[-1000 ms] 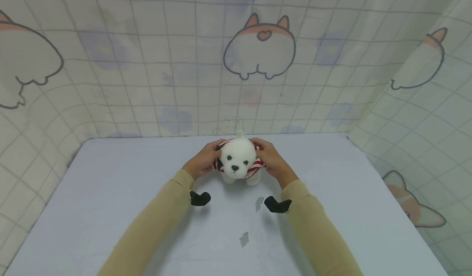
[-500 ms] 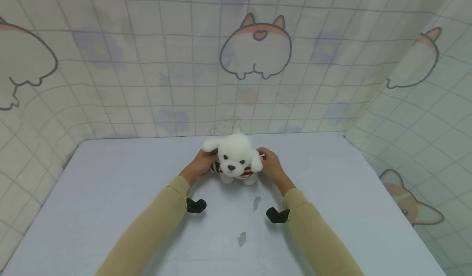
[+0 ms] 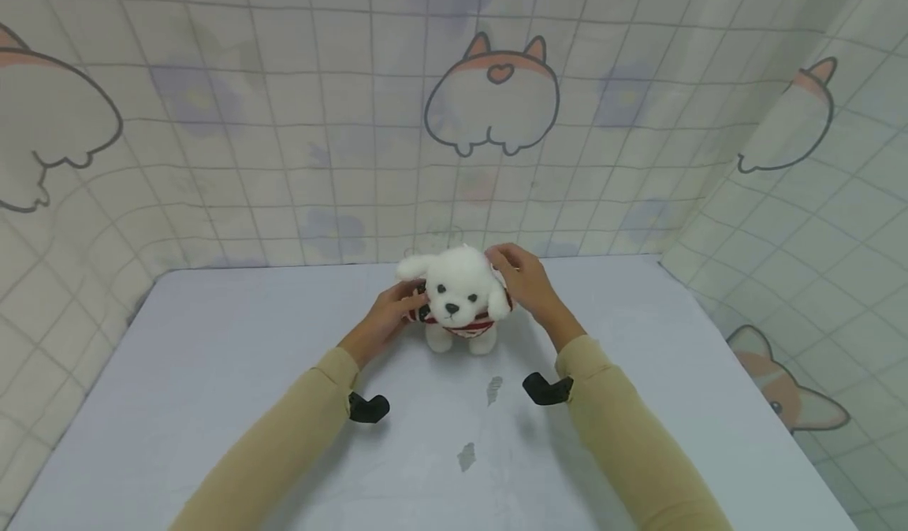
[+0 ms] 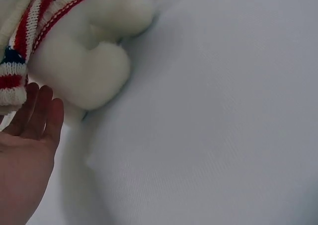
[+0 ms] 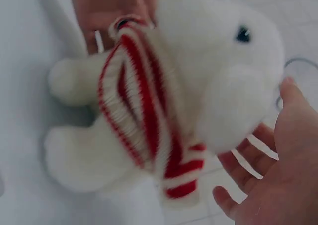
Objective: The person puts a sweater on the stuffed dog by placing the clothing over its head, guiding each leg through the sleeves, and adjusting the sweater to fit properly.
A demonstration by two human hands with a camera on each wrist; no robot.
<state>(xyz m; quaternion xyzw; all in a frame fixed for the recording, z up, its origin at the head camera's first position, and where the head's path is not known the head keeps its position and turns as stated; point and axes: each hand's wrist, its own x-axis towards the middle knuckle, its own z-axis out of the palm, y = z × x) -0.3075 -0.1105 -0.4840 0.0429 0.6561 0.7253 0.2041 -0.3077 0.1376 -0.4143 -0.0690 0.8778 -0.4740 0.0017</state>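
Observation:
A white plush dog (image 3: 452, 298) in a red-and-white striped knit sweater (image 3: 474, 327) stands on the table, facing the camera. Its floppy ears stick out to both sides. My left hand (image 3: 386, 314) holds its left-hand flank in the head view, thumb in front and other fingers behind, at the sweater's sleeve. In the left wrist view, several fingers (image 4: 39, 113) lie beside the knit cuff; the thumb is out of sight. On the other side, my right hand (image 3: 525, 279) has its fingers spread at the dog's head and ear, as the right wrist view shows.
The white table (image 3: 234, 358) has two small grey patches (image 3: 466, 457) in front of the dog. Behind it and at the sides hangs a checked cloth (image 3: 305, 145) with cartoon corgis. Black wrist mounts (image 3: 548, 389) sit at both sleeves.
Both ears, hidden under the hands a second ago, now hang free. My right hand has risen from beside the ear to the dog's head. My left hand stays at its flank.

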